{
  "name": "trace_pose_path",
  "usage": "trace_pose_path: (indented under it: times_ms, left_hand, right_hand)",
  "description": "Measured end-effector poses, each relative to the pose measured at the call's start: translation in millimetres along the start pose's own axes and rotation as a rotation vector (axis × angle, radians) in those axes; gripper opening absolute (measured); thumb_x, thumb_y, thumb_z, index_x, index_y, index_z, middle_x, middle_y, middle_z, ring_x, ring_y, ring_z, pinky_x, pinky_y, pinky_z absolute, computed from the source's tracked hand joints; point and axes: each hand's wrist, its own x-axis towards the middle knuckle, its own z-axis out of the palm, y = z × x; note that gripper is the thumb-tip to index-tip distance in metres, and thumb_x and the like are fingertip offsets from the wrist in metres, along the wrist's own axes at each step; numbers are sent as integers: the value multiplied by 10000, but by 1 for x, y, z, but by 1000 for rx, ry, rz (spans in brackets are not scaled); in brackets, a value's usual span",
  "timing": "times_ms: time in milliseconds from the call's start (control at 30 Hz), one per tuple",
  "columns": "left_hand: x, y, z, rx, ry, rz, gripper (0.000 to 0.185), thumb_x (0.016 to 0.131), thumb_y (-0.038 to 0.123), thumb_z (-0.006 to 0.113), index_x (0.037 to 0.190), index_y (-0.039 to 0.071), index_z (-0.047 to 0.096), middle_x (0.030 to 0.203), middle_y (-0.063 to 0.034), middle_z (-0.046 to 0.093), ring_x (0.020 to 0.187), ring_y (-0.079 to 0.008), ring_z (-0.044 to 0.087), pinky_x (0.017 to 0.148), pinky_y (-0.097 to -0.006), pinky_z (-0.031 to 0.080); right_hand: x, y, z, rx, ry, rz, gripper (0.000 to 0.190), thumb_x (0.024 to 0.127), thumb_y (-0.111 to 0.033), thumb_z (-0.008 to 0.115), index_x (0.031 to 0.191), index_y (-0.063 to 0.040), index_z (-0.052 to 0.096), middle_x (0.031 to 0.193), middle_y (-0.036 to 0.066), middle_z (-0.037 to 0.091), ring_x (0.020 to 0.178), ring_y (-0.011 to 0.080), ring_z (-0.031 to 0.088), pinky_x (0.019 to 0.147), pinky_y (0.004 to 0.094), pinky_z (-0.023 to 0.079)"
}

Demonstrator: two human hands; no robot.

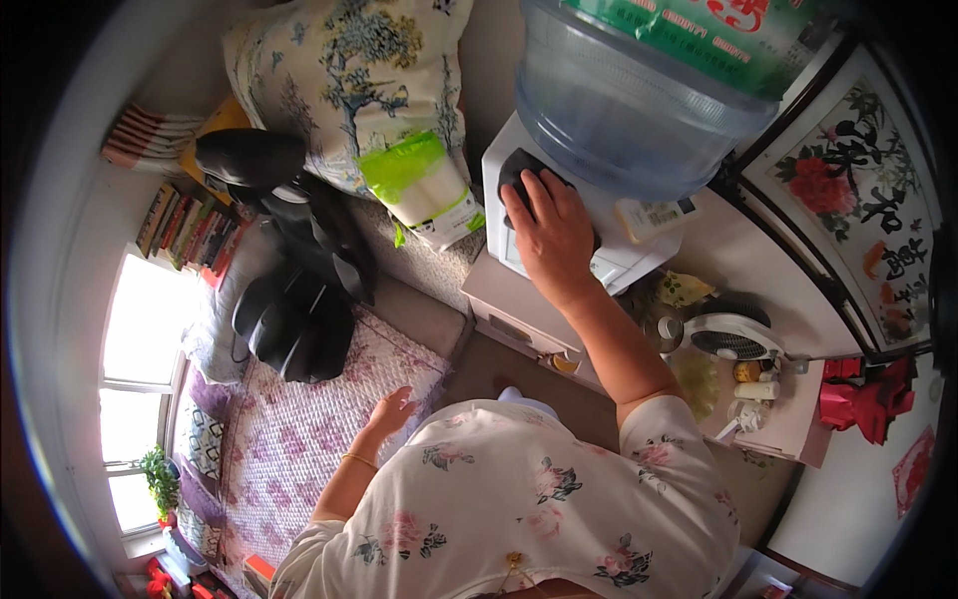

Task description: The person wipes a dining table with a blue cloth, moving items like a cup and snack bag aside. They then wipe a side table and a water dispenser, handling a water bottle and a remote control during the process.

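Observation:
My right hand (552,232) presses a dark cloth (518,166) onto the white water dispenser (503,238); its fingers lie over the cloth, and part of the cloth is hidden beneath the palm. Just beyond it stands the big blue water bottle (614,105), seated on the dispenser and bearing a green label. A small white and yellow packet (651,219) sits beside the bottle's base. My left hand (393,412) hangs at my side with nothing in it, fingers apart, above the quilted bed cover (299,449).
Left of the dispenser lie a green and white tissue pack (430,195) and a patterned cushion (352,90). Black bags (299,322) rest on the bed's far end. To the right are a white fan (730,337), small bottles (756,389) and a framed picture (846,202).

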Motion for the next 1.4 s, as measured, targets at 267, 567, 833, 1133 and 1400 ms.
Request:
trace_pose_path:
  times_ms: [267,567,833,1133,1400]
  left_hand:
    - [34,67,-16,-11,34,358,489,856,251,625,1284,36,525,1175,-171,620,1054,-299,613,893,-374,489]
    - [28,185,-52,-931,206,648,427,976,247,531,1314,-9,479,1322,-99,522,1184,-187,495,1025,-350,370]
    - [9,254,-40,-1164,-326,827,696,952,429,522,1446,13,261,1383,-143,446,1279,-233,437,1081,-390,334]
    - [49,305,-89,-1190,159,756,428,940,285,544,1255,0,493,1364,-182,438,1192,-286,513,1006,-423,415]
    - [115,378,-145,322,630,1051,396,787,287,678,1177,236,634,1423,-67,415,1249,-451,374,1013,-532,364]
  right_hand:
    - [69,-6,47,80,-155,212,325,660,-90,669,980,-96,619,860,77,576,779,276,601,672,413,513]
    - [11,-44,8,1007,-258,292,372,763,-149,629,1117,-40,595,1080,152,634,1003,316,619,833,398,499]
    - [-52,-61,-52,926,-381,-18,704,742,-157,624,1392,-24,390,1461,204,348,1352,402,320,1095,499,269]
    - [-100,-12,-70,1048,-107,317,562,840,-277,626,1305,3,480,1382,202,449,1259,344,438,1041,438,333]
    - [-122,4,-70,872,-77,606,377,884,-255,582,1146,17,566,1207,171,581,1116,308,526,963,421,398]
